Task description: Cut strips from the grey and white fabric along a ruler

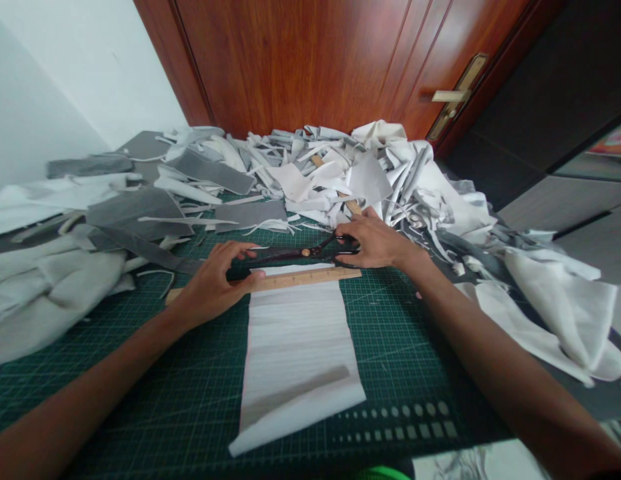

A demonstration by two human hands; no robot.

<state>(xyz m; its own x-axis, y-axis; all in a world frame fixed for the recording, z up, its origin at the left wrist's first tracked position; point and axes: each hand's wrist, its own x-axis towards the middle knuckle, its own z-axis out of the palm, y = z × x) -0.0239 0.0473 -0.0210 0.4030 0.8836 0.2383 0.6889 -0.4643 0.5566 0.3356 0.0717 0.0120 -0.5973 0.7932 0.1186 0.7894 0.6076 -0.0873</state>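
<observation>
My right hand grips the loop handles of a pair of black tailor's scissors, whose blades point left towards my left hand. That hand holds the left end of a wooden ruler, its thumb on top. The ruler lies across the upper end of a long white fabric strip. The strip rests flat on a green cutting mat. The blade tips sit just above the ruler, and I cannot tell whether they touch the fabric.
A large heap of white and grey fabric scraps covers the mat's far side, with a wooden stick among them. Grey felt pieces and white cloth lie left. A wooden door stands behind.
</observation>
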